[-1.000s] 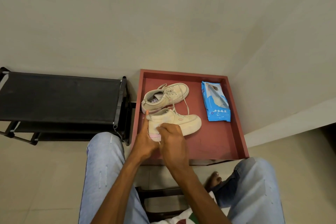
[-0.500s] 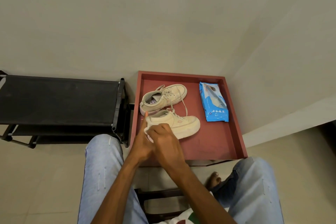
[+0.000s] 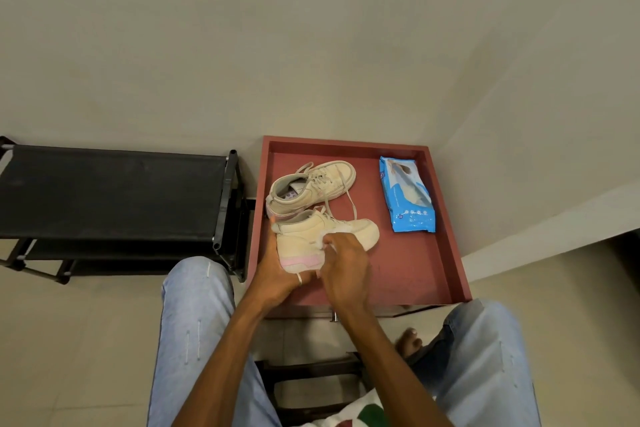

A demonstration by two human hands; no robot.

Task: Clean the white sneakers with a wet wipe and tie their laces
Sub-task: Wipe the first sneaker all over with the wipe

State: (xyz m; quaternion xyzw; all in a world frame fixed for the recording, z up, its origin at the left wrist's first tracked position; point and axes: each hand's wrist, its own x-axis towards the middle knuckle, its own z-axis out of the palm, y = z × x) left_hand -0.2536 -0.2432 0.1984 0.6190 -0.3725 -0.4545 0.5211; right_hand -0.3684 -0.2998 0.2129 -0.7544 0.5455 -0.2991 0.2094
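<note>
Two cream-white sneakers sit on a red tray-like table (image 3: 446, 253). The near sneaker (image 3: 311, 236) is tilted on its side, its pink-trimmed heel toward me. My left hand (image 3: 273, 274) grips that heel from the left and below. My right hand (image 3: 341, 263) holds a crumpled white wet wipe (image 3: 323, 240) against the sneaker's side. The far sneaker (image 3: 311, 187) lies behind it with loose laces trailing over the tray.
A blue wet-wipe pack (image 3: 407, 196) lies at the tray's back right. A black shoe rack (image 3: 114, 198) stands to the left, against the wall. My knees in light jeans flank a dark stool (image 3: 311, 374) below, and a bare foot (image 3: 408, 345) shows on the tiled floor.
The near sneaker's heel has been tipped up toward me, showing its pink trim. My right hand has shifted from the heel to the shoe's side with the wipe.
</note>
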